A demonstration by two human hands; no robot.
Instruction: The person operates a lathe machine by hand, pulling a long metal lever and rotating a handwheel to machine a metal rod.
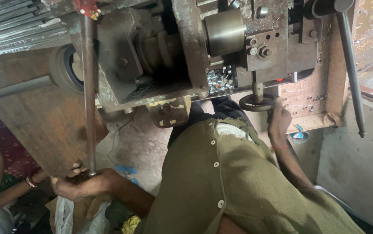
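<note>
My left hand is low at the left, closed around the bottom end of a long thin steel rod that runs up to a worn grey metal machine. My right hand reaches up under the machine. Its fingers are against the rim of a small round handwheel; whether they grip it is unclear. My olive buttoned shirt fills the lower middle. A pile of several small shiny metal cylinders lies in a recess of the machine, left of the handwheel.
Another person's arm with a bangle and red clothing is at the lower left, close to my left hand. A long lever bar hangs at the right. Steel bars lie stacked top left. A white sack sits below my left hand.
</note>
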